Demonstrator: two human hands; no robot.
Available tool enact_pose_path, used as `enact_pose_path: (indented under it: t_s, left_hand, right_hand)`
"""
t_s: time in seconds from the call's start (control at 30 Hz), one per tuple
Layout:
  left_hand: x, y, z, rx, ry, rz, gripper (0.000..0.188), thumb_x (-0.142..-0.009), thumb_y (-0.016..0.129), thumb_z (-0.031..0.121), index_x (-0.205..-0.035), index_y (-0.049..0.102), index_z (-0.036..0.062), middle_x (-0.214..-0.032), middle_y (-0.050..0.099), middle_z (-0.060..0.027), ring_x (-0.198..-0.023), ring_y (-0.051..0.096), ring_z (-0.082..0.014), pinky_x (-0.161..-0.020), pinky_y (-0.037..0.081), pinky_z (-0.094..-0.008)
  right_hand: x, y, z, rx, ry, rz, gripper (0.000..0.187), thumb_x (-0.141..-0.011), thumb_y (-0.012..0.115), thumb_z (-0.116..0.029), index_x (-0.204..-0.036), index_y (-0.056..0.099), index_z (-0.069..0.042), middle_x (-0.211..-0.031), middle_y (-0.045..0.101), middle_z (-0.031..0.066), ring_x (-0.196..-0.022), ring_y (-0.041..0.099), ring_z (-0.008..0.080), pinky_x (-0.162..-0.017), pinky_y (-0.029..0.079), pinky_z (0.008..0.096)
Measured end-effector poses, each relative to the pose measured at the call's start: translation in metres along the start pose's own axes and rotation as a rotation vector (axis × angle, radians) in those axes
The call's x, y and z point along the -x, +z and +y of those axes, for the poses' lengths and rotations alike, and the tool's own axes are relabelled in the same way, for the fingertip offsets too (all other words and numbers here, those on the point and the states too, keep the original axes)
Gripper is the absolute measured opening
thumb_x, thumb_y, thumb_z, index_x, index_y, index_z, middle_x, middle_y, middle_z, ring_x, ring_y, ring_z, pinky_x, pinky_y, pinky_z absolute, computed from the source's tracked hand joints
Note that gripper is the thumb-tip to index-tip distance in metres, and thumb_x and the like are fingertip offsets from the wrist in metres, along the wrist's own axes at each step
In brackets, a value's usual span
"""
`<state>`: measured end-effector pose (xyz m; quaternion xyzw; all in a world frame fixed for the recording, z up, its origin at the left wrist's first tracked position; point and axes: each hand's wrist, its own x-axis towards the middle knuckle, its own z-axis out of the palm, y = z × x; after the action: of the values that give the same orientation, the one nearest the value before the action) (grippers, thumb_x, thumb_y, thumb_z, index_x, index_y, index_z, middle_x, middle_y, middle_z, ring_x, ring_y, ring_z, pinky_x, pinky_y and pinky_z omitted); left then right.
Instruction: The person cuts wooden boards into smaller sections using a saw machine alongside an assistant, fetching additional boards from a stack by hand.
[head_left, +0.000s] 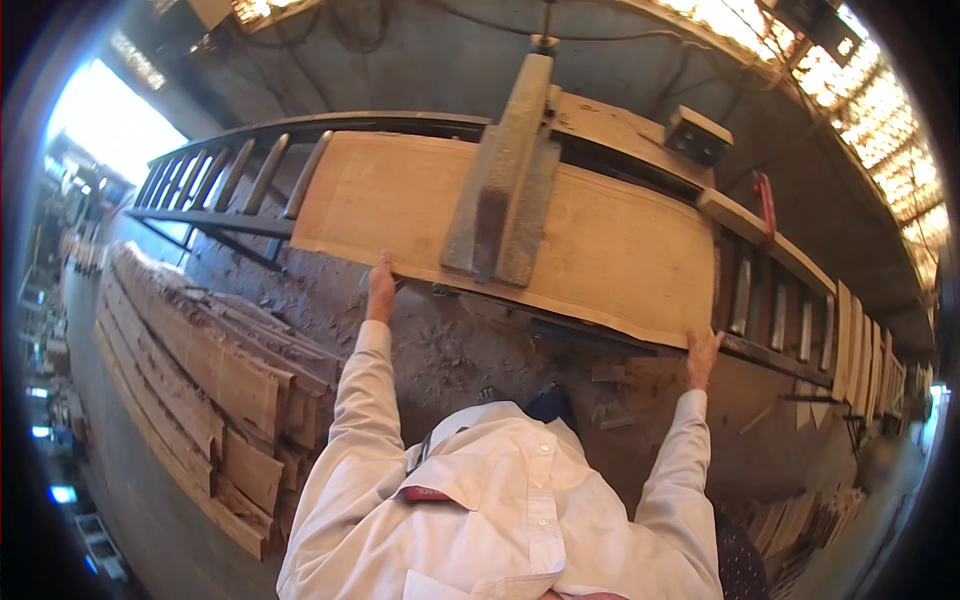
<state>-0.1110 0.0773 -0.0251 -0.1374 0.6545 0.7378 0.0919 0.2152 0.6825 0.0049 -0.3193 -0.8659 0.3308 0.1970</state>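
A wide, light brown wooden board point(625, 240) lies flat across a roller table in front of me. My left hand point(381, 290) holds its near edge, left of the middle. At the board's near right corner, my right hand point(703, 360) grips the edge with the fingers partly hidden. Between my hands, a long metal machine guard point(515, 175) reaches over the board from the far side. Whatever sits under that guard is hidden.
Metal rollers point(264, 172) run off to the left, and more rollers point(780, 315) to the right. A red clamp point(766, 210) stands by a wooden fence strip point(770, 235). Stacked rough planks point(190, 370) lie at my left. Wood scraps point(440, 345) litter the floor.
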Motion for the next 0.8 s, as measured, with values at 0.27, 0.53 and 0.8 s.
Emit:
enact_pose_path:
  t_s: [0.27,0.53,0.8]
  left_hand:
    - [0.004,-0.019,0.029,0.136,-0.095,0.005,0.044,-0.096,0.052,0.043,-0.112,0.06,0.0021,-0.098,0.068,-0.0099,-0.083,0.068,-0.0215,-0.071,0.056,-0.0365]
    - [-0.009,-0.005,0.025,0.225,-0.002,0.021,0.039,-0.094,0.059,0.034,-0.113,0.057,0.0001,-0.098,0.067,-0.0126,-0.08,0.068,-0.0251,-0.066,0.059,-0.0386]
    - [-0.011,-0.011,0.022,0.335,-0.069,0.036,0.04,-0.094,0.059,0.034,-0.117,0.055,0.0023,-0.101,0.067,-0.013,-0.082,0.068,-0.0267,-0.064,0.059,-0.0418]
  right_hand:
    - [0.001,0.015,-0.004,-0.009,0.121,0.087,0.064,-0.088,0.061,-0.049,-0.136,0.048,-0.008,-0.15,0.022,0.0292,-0.141,0.021,0.0388,-0.113,0.021,0.0437]
    - [0.007,0.002,-0.01,-0.029,0.069,0.109,0.063,-0.087,0.063,-0.05,-0.131,0.053,-0.006,-0.149,0.027,0.0282,-0.142,0.02,0.0373,-0.113,0.02,0.0442]
    - [0.008,0.003,-0.01,-0.085,0.161,0.083,0.063,-0.088,0.061,-0.049,-0.136,0.048,-0.009,-0.154,0.015,0.024,-0.143,0.018,0.0368,-0.113,0.018,0.0454]
